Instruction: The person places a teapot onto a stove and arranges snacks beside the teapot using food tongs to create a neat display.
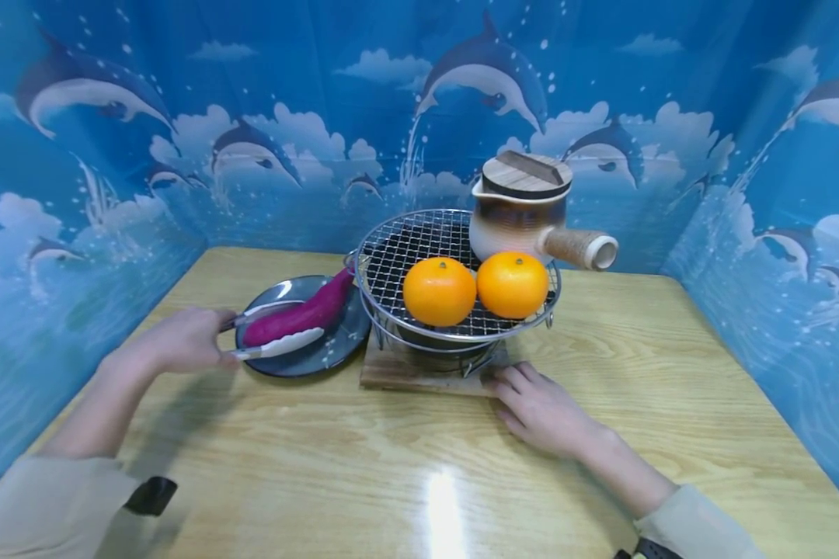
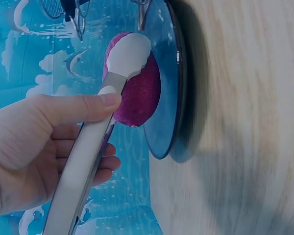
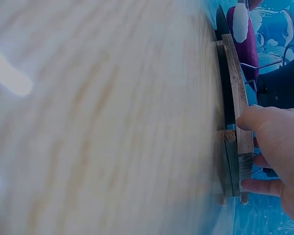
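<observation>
My left hand point(image 1: 189, 339) holds metal tongs point(image 2: 83, 161) with white scalloped tips, thumb along one arm of them. Between the tips lies a long purple sweet potato point(image 1: 304, 313), tilted over a dark blue plate point(image 1: 335, 353), its thin end reaching the rim of the wire rack. At the front right corner of a wooden board point(image 1: 419, 375), my right hand point(image 1: 541, 411) grips the edge with thumb and fingers. The board carries a dark stove point(image 3: 284, 90) topped by the round wire grill rack point(image 1: 391, 272). Two oranges point(image 1: 439, 292) sit on the rack.
A brown-and-white teapot point(image 1: 492, 221) with a wooden lid stands at the rack's back right, its handle point(image 1: 580, 247) jutting out past the rim. Behind and beside the wooden table point(image 1: 308, 458) hangs a blue dolphin-print curtain point(image 1: 363, 101).
</observation>
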A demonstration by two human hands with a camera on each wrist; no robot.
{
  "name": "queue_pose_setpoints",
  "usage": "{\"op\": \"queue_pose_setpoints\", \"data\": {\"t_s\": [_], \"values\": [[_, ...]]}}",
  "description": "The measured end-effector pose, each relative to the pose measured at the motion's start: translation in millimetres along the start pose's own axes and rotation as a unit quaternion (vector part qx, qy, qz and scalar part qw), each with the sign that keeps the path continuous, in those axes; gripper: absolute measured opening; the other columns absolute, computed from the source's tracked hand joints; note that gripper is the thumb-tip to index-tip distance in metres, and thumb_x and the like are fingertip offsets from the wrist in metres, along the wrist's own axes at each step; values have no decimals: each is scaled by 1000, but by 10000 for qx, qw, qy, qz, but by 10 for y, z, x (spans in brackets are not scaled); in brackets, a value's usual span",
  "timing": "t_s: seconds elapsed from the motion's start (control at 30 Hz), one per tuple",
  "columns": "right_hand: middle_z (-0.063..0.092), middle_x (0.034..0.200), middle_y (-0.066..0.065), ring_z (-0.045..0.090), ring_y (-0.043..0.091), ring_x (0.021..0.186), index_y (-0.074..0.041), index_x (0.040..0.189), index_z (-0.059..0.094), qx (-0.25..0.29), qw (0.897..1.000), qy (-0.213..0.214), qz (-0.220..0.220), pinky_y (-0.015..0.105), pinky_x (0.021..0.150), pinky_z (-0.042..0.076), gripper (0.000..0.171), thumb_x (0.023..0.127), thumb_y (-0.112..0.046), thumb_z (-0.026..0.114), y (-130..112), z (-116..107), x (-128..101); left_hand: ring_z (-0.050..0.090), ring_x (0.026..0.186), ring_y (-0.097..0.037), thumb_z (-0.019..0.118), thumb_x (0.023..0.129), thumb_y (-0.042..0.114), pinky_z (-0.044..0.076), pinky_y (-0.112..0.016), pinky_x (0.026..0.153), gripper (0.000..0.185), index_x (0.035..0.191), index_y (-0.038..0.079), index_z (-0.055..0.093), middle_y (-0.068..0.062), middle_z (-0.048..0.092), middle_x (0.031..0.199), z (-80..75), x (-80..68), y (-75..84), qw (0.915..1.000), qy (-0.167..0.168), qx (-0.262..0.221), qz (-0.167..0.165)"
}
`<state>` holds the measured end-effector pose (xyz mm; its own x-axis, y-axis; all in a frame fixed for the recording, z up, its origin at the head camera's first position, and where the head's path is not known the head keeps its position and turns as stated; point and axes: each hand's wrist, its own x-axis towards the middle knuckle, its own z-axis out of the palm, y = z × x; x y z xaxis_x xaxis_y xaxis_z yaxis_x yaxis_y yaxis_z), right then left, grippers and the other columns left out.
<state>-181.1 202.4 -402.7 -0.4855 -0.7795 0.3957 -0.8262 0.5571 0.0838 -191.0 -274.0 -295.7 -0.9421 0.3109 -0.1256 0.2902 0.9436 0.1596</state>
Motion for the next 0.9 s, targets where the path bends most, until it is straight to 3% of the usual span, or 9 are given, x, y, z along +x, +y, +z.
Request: {"op": "queue_pose_setpoints", "data": {"t_s": [0.23,0.5,0.9], "values": [[56,116,9,51,25,101,-8,116,60,-32,10000,-27,-31,39,85,46,39,79,-18,67,1,-2,2,58,90,-45,78,69,34,46,-54,75,78,119,-18,48,-27,62,99,-77,-9,-21,9999,-6,-79,-75],[55,116,10,51,25,101,-8,116,60,-56,9999,-89,-3,38,84,47,38,80,-18,67,8,1,-7,53,100,-49,77,71,35,42,-57,82,80,123,-17,45,-32,57,110,-187,-3,35,9996,102,-174,-201],[55,116,9,50,25,102,-8,118,59,-47,9998,-163,59,39,85,46,39,80,-18,66,-2,-18,-1,50,104,-50,77,72,42,42,-59,82,87,128,-15,42,-34,52,118,-289,-11,61,9990,133,-125,-415]]}}
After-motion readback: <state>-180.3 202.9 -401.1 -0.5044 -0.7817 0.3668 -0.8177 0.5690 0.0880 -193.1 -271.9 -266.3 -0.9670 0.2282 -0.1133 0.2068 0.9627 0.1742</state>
